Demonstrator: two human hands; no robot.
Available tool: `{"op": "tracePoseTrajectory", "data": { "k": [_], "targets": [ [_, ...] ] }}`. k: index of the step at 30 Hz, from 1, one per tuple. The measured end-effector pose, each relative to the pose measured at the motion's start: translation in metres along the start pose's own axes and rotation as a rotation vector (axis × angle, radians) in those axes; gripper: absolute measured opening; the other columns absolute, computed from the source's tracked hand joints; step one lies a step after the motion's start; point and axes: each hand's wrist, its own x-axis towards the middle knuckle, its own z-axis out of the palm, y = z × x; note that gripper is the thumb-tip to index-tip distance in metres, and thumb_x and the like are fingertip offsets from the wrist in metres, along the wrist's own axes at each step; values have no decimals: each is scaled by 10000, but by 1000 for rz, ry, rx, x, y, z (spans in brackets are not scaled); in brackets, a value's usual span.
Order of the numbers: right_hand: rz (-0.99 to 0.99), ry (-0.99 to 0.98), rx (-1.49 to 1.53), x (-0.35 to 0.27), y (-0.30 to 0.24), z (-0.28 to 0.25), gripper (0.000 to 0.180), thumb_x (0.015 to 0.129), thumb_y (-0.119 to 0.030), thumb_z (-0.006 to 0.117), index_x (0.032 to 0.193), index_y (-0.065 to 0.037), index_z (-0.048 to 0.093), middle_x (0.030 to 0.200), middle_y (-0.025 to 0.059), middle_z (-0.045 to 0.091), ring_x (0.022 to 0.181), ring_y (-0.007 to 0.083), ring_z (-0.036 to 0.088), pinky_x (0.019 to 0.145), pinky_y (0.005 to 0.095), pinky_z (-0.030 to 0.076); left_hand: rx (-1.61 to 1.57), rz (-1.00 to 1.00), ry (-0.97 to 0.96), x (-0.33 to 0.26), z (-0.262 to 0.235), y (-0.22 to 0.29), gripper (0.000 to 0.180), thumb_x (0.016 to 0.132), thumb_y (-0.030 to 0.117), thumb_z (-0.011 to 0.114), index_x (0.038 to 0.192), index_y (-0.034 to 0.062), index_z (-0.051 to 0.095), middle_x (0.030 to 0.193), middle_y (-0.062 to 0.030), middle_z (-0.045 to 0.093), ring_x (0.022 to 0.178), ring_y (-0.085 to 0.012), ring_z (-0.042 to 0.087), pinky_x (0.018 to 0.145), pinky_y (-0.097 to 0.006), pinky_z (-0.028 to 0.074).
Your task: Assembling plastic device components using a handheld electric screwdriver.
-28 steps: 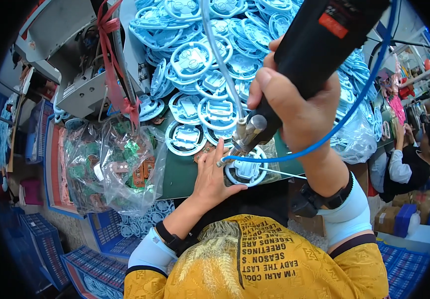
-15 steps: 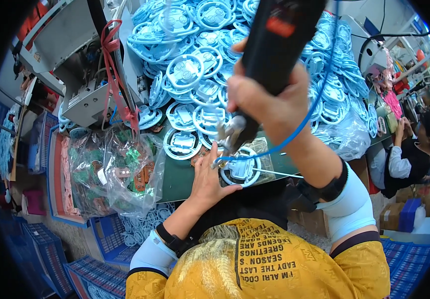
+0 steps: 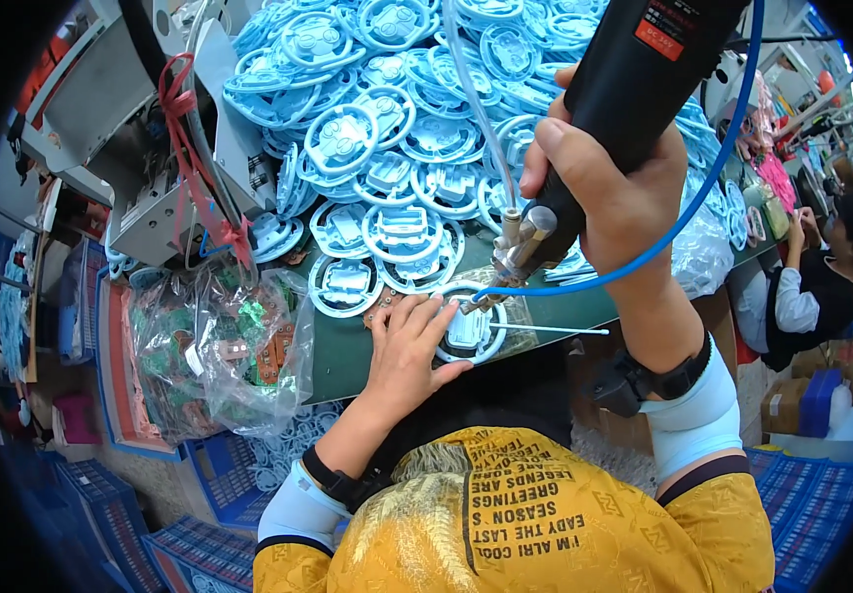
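Gripping the black driver (image 3: 634, 89) in your right hand (image 3: 614, 198), you had brought its tip down from a little above the work until it met the blue ring part (image 3: 471, 331), so the tool looked seated and ready to drive rather than merely approaching. Your left hand (image 3: 406, 351) lay flat and open, fingers (image 3: 426, 316) pressing the part's left rim against the green tabletop (image 3: 347, 351); it had barely shifted over the last second. That part sat right at the tabletop's near edge, touching your left fingertips and directly under the driver tip. A blue hose (image 3: 683, 212) looped from the tool past your right wrist. Beyond lay the heap of blue parts (image 3: 397, 148), and to your left a clear bag (image 3: 219, 351) of small green and brown pieces. At far right another person (image 3: 821, 287) worked.
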Motion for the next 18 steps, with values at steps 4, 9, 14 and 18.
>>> {"op": "tracePoseTrajectory", "data": {
  "k": [4,9,14,18],
  "targets": [
    [-41,-34,-61,4,5,-2,333,850,-31,666,1147,57,544,795,74,610,615,164,637,601,301,534,2,-24,-59,1,-2,1,792,621,313,875,1311,74,568,1326,-92,546,1273,-283,454,1047,-495,269],
    [4,-8,-48,2,13,-3,309,846,-15,654,1127,56,545,798,72,606,609,161,627,589,300,529,3,-3,-55,1,-1,0,814,616,320,877,1319,67,554,1334,-88,536,1287,-288,445,1057,-497,257],
    [-21,24,-52,-5,19,-7,323,838,-14,636,1135,56,530,792,66,598,609,154,621,569,302,524,-13,19,-60,6,0,1,839,574,324,893,1296,53,564,1302,-108,544,1280,-304,449,1052,-495,270],
    [29,-106,58,8,17,-2,342,854,-14,629,1173,50,525,783,62,587,611,144,621,590,283,519,-5,14,-70,5,4,-1,913,578,349,890,1357,53,518,1269,-93,544,1267,-292,449,1043,-495,280]
  ]
}}
